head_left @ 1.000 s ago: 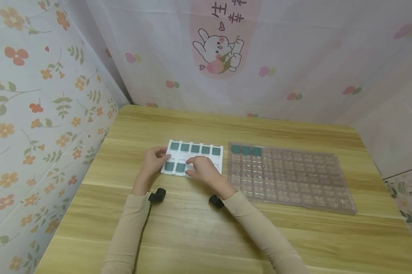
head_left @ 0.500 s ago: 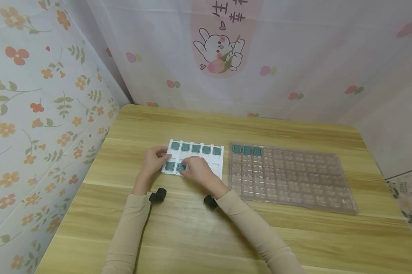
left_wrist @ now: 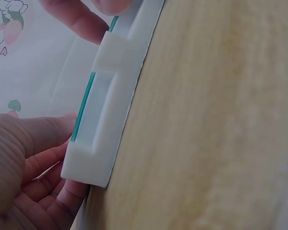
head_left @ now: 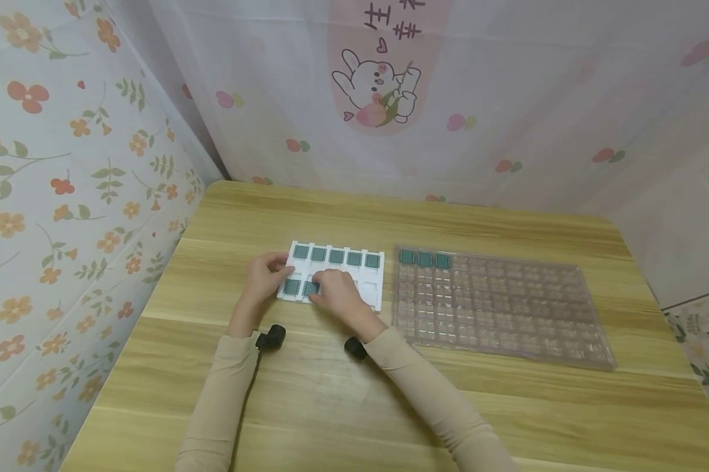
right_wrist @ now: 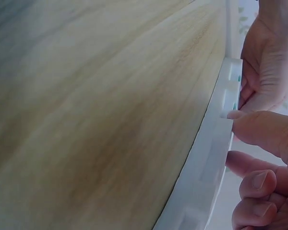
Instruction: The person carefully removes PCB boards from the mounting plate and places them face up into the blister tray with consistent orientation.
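Observation:
A white foam-like tray [head_left: 369, 294] carries a back row of green square chips [head_left: 337, 256] and two more at the front left. My left hand [head_left: 263, 275] holds the tray's left end, thumb on top by the front-left chip [head_left: 291, 287] and other fingers against the side. My right hand [head_left: 339, 292] pinches the second front chip [head_left: 310, 288] between thumb and index finger, partly covering it. In the left wrist view, that chip's green edge [left_wrist: 114, 23] shows beside the fingertips. In the right wrist view, the thumb [right_wrist: 259, 128] reaches the tray's front wall.
Right of the white tray lies a large clear plastic tray [head_left: 508, 308] with many small pockets; three green chips [head_left: 425, 259] sit in its back-left pockets. Both stand on a wood-grain table [head_left: 319, 406]. Patterned cloth [head_left: 260, 78] hangs behind and at the left.
My right hand has moved slightly left, its thumb and index finger closing on the second front chip. The left hand keeps its hold on the tray.

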Demonstrator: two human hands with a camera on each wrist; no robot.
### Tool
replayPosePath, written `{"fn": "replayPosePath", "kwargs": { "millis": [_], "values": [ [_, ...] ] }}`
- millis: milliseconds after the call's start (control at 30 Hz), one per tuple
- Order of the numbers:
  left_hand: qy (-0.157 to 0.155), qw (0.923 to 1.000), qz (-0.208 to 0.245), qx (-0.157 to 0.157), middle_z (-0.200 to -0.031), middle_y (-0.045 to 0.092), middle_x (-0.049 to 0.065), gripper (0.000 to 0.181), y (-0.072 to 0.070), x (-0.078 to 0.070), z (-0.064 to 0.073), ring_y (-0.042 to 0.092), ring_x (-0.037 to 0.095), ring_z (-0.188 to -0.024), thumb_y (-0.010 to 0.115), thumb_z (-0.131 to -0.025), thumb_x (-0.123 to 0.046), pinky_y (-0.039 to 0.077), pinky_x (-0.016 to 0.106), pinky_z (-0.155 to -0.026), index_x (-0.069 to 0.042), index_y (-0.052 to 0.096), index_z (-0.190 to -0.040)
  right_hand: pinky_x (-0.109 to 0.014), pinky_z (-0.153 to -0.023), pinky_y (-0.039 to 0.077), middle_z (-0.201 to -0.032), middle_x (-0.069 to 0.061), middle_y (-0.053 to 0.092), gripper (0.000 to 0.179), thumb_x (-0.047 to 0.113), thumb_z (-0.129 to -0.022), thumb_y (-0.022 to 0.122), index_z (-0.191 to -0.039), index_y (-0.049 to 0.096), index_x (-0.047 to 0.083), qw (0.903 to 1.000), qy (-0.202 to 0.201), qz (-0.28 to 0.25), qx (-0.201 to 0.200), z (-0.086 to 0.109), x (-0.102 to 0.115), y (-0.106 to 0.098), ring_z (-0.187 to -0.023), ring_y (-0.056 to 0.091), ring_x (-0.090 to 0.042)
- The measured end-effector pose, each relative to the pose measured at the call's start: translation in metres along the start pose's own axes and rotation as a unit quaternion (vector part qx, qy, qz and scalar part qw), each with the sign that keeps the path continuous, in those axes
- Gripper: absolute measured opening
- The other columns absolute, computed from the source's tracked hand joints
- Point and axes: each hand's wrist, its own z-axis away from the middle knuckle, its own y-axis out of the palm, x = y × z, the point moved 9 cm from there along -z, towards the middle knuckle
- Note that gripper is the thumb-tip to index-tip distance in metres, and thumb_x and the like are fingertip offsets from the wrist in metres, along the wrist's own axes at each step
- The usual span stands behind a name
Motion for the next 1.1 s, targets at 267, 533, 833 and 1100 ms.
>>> {"fn": "replayPosePath", "kwargs": {
  "millis": [267, 533, 833, 1100],
  "values": [
    [-0.007, 0.9996, -0.026, 0.007, -0.097, 0.065, 0.027, 0.032, 0.003, 0.004, -0.002, 0.062, 0.032, -0.082, 0.067, -0.083, -0.001, 0.047, 0.021, -0.064, 0.012, 0.061, -0.111, -0.029, -0.072, 0.051, -0.09, -0.007, 0.07, 0.023, 0.019, -0.081, 0.072, -0.097, 0.071, 0.003, 0.9999, 0.007, 0.001, 0.007, -0.001, 0.001, 0.002, -0.081, 0.065, -0.018],
    [-0.028, 0.999, -0.031, 0.013, -0.099, 0.065, 0.025, 0.034, 0.004, 0.005, -0.001, 0.062, 0.031, -0.085, 0.067, -0.084, -0.003, 0.045, 0.018, -0.064, 0.009, 0.061, -0.114, -0.03, -0.075, 0.051, -0.092, -0.007, 0.07, 0.024, 0.02, -0.08, 0.073, -0.098, 0.071, 0.003, 1.0, 0.003, 0.001, 0.002, 0.001, 0.002, 0.0, -0.085, 0.066, -0.019],
    [-0.026, 0.9993, -0.025, 0.011, -0.1, 0.065, 0.026, 0.033, 0.004, 0.004, -0.001, 0.062, 0.031, -0.085, 0.067, -0.083, -0.002, 0.044, 0.016, -0.063, 0.01, 0.061, -0.114, -0.029, -0.071, 0.05, -0.086, -0.005, 0.069, 0.021, 0.018, -0.079, 0.073, -0.094, 0.071, 0.004, 1.0, 0.006, -0.001, 0.001, 0.001, 0.002, -0.003, -0.077, 0.063, -0.015],
    [-0.033, 0.9993, -0.015, 0.014, -0.102, 0.064, 0.027, 0.033, 0.005, 0.006, -0.001, 0.061, 0.031, -0.085, 0.066, -0.084, -0.001, 0.045, 0.016, -0.064, 0.011, 0.06, -0.115, -0.029, -0.077, 0.051, -0.098, -0.007, 0.071, 0.026, 0.019, -0.08, 0.072, -0.1, 0.071, 0.003, 0.9998, 0.015, 0.004, 0.012, 0.003, -0.004, -0.009, -0.091, 0.066, -0.019]
  ]
}}
